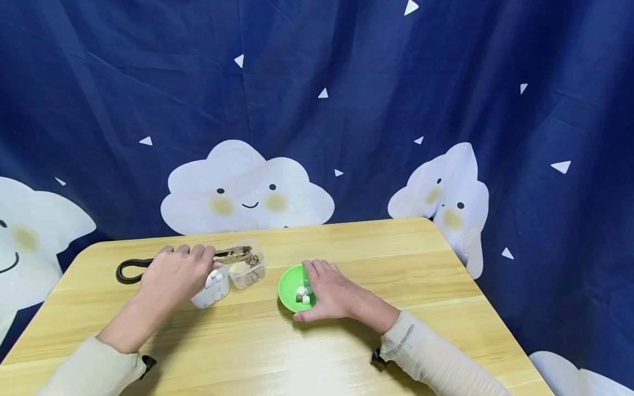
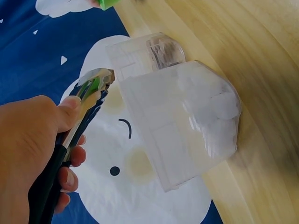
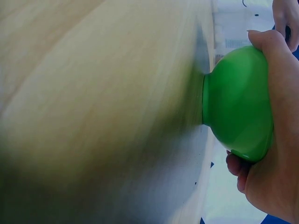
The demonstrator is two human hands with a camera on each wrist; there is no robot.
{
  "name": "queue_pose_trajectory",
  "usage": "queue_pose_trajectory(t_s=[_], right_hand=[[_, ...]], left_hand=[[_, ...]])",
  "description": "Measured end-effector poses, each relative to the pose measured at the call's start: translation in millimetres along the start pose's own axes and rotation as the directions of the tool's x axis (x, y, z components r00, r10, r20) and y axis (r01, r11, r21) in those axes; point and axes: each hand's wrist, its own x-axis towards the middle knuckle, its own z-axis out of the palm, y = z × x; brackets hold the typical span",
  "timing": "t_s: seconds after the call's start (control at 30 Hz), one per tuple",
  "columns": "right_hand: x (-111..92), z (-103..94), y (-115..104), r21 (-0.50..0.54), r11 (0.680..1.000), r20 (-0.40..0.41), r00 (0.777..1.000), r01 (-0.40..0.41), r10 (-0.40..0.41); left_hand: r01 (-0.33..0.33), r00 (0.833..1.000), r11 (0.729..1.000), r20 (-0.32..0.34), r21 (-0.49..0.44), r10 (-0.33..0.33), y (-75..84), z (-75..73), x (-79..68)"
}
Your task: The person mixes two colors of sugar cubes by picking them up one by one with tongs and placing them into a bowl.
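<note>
My left hand (image 1: 178, 275) grips metal tongs (image 1: 233, 254) with black handles, thumb and fingers wrapped round both arms. The tongs' tips reach over a clear plastic container (image 1: 264, 268) of brown cubes (image 1: 252, 261). A small brown piece (image 2: 111, 74) shows at the tips in the left wrist view. Nearer me, a second clear container (image 1: 198, 301) holds white cubes (image 1: 216, 276), partly hidden by the left hand. My right hand (image 1: 333, 291) holds a green bowl (image 1: 287, 289) by its right side, thumb near and fingers far. White and brown cubes (image 1: 303, 295) lie inside it.
Both containers and the bowl are on a light wooden table (image 1: 396, 264) with rounded far corners. Behind the far edge hangs a dark blue curtain (image 1: 297, 121) printed with white clouds and triangles. The bowl stands right of the containers.
</note>
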Motion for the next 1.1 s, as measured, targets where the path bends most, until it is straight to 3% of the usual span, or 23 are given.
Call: queue_pose_trajectory(t_s=[0.43,0.9,1.1], right_hand=[[0,-0.5,-1,0.008,1.0,-0.004,1.0,-0.001,0.001],[-1,-1.3,-4,0.01,1.0,0.004,1.0,-0.015,0.015],[-1,-1.6,-4,-0.002,1.0,-0.001,1.0,-0.014,0.014]], left_hand=[[0.005,0.999,1.0,-0.044,-0.005,-0.005,1.5,-4.7,0.8],[0.031,0.999,0.997,0.022,-0.071,-0.03,9.5,-16.5,4.1],[0.033,0.999,0.996,0.017,-0.08,-0.032,17.2,-21.2,7.2]])
